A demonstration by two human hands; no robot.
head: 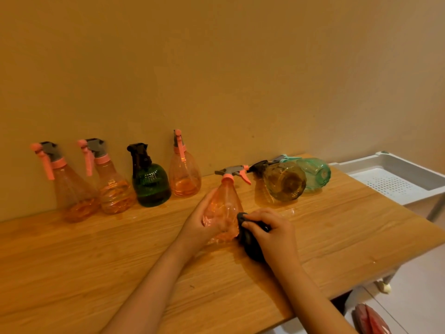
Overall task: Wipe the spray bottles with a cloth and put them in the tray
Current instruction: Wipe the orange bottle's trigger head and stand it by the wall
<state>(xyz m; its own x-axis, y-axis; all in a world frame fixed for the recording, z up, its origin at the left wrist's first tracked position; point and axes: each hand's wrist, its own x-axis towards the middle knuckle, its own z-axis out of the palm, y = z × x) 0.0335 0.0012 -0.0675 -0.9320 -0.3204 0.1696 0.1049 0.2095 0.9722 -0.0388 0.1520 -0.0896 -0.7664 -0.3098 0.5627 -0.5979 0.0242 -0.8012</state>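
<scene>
**Wiping the orange bottle mid-table**

Left hand (204, 220) had its fingers wrapped round an orange bottle (222, 208), right hand (272, 233) curled round a dark cloth (251, 242) pressed against it. Further back, four bottles stood by the wall and two lay tipped on the right. White tray (395, 179) sat far right.

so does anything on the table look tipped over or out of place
Yes: the amber bottle and the teal bottle lie on their sides near the tray, while four others stand upright along the wall.
</scene>
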